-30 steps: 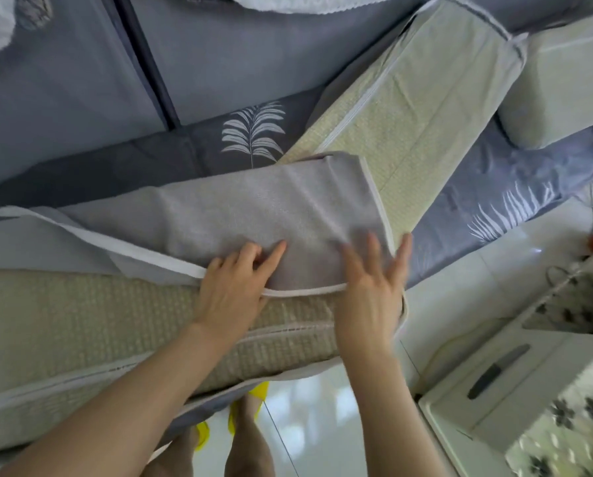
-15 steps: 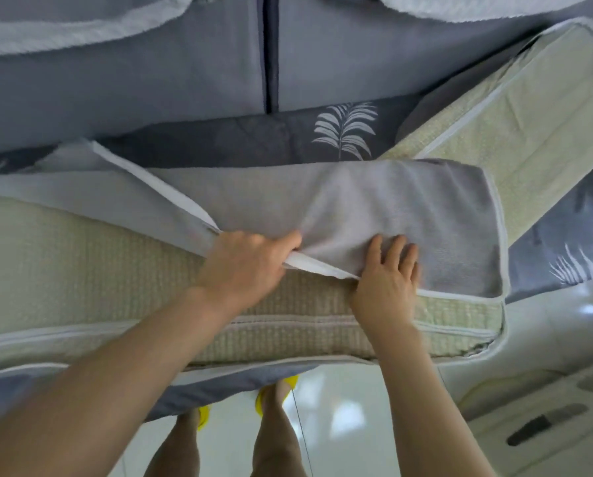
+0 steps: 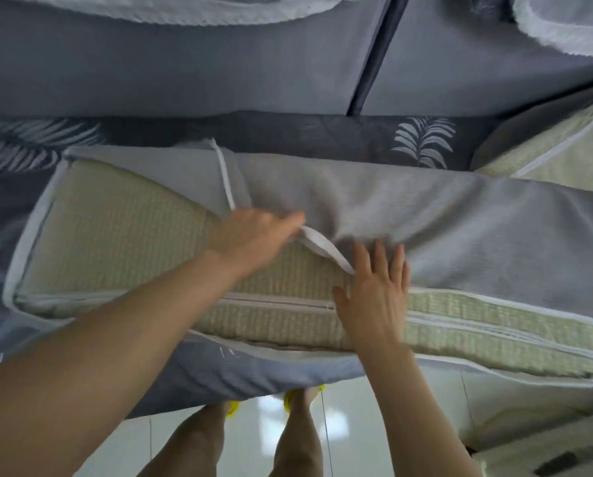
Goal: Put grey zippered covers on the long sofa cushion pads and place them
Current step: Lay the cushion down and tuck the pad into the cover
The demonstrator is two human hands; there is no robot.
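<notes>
Across the middle of the view, a long cushion pad (image 3: 123, 242) with a pale green woven surface lies lengthwise, left to right, on a sofa seat draped with a grey leaf-print sheet (image 3: 422, 142). A grey cover (image 3: 477, 235) is partly on the pad. It lies over the top of the right half, while on the left it is bunched and folded back, leaving the woven top bare. The near side of the pad is uncovered along its length and shows a zip seam (image 3: 274, 302).

The left hand (image 3: 253, 232) reaches over the bare part of the pad, its fingers curled round the white-taped open edge (image 3: 322, 249) of the cover at the middle of the cushion; the hand is slightly blurred. The right hand (image 3: 374, 294) lies flat just beside it with fingers spread wide, gripping nothing. Its fingertips rest on the grey cover and its palm on the pad's near edge.

Beyond the cushion rises the grey sofa backrest (image 3: 185, 74), with white lace-edged cloth (image 3: 219, 12) hanging over its top. At the far right, a second cushion pad (image 3: 563, 160) of the same weave lies at an angle. Below, the person's bare legs (image 3: 198, 438) stand on a glossy tiled floor (image 3: 264, 425) in yellow slippers (image 3: 233, 407).
</notes>
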